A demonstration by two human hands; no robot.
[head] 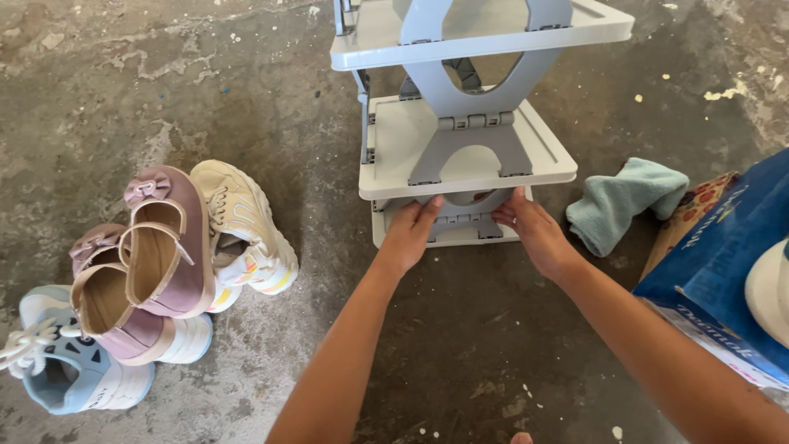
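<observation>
Down on the concrete floor [460, 345], I have both hands at the foot of a grey folding rack [460, 156]: my left hand [408, 233] and right hand [534, 230] each curl loosely around the front edge of its lowest shelf, fingers tucked under the tier above. I judge an even grip on both sides keeps the hinged tiers level. Shoes [164, 255] lie well apart to the left; a teal cloth [625, 201] and blue box [723, 263] sit to the right.
</observation>
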